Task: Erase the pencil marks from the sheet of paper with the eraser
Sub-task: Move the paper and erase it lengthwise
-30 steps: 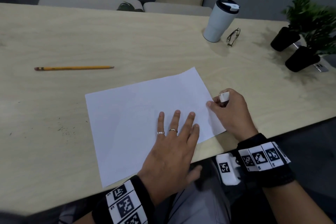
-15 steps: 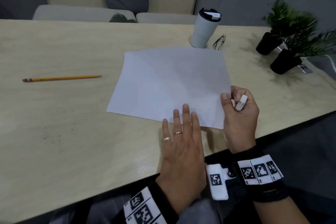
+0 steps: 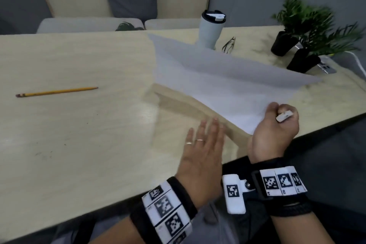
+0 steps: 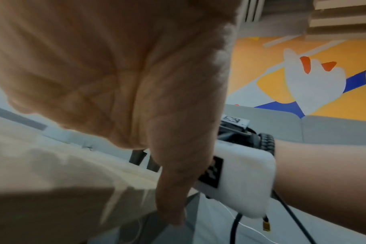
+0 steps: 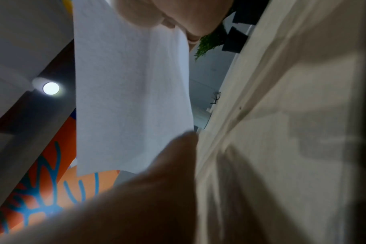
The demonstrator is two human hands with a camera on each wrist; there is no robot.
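Observation:
My right hand [image 3: 275, 125] pinches the near corner of the white sheet of paper [image 3: 227, 85] and holds it lifted off the table, tilted up toward the back right. The same hand keeps the small white eraser [image 3: 284, 116] tucked in its curled fingers. In the right wrist view the sheet of paper [image 5: 132, 99] hangs from thumb and finger beside the table top [image 5: 282, 132]. No pencil marks are readable on it. My left hand [image 3: 204, 144] lies flat with straight fingers on the bare table, just left of the raised sheet and not touching it. The left hand's palm [image 4: 115, 74] fills the left wrist view.
A yellow pencil [image 3: 56, 91] lies at the far left of the wooden table [image 3: 79, 144]. A white tumbler [image 3: 211, 29] and glasses [image 3: 229, 44] stand behind the sheet. Two potted plants [image 3: 301, 49] sit at the back right. The table's near edge runs just under my wrists.
The sheet, flat under my left hand a second ago, has been lifted and swung up to the right by my right hand. My left hand has come off the paper.

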